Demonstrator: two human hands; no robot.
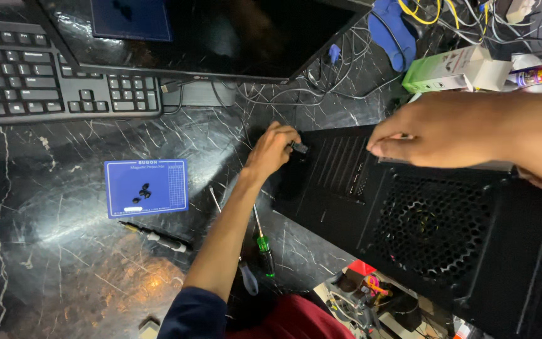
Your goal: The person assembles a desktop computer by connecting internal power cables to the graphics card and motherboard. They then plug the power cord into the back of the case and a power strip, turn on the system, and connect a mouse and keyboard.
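Two bare hands work on a black computer case (421, 220) lying on a dark, white-veined marble table (51, 263).

The left hand (273, 149) pinches a small dark screw-like part (299, 148) at the case's slotted metal corner; the right hand (453, 129), fingers curled, presses on the top edge above the honeycomb fan grille. Nearby lie a blue rectangular mat (147, 187) holding loose screws, a green-handled screwdriver (263, 245) and a keyboard (45, 75).
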